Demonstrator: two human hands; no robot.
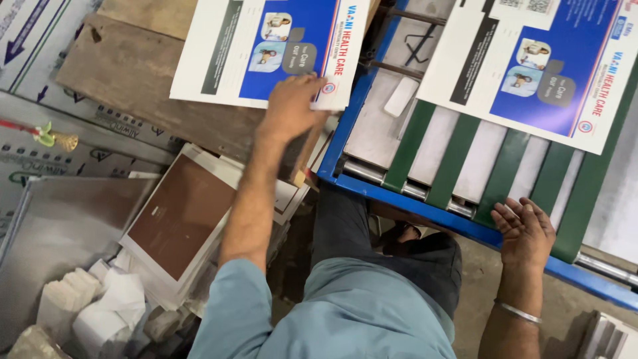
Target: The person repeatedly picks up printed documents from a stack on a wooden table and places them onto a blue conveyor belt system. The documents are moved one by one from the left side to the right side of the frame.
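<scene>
My left hand [292, 106] presses flat on the near corner of a printed white-and-blue sheet [266, 46], which lies on a wooden board [133, 73] at the upper left. My right hand [525, 229] rests with fingers spread on the blue front edge [425, 209] of a machine, touching a green belt [505, 179]. A second printed sheet of the same kind [538, 66] lies on the green belts at the upper right. Neither hand grips anything.
A stack of brown-faced cards and white papers [179, 213] sits below the board. Metal plates [60, 226] and folded white paper [93, 306] lie at the lower left. Steel rollers [399, 186] run along the machine's front. My legs fill the lower middle.
</scene>
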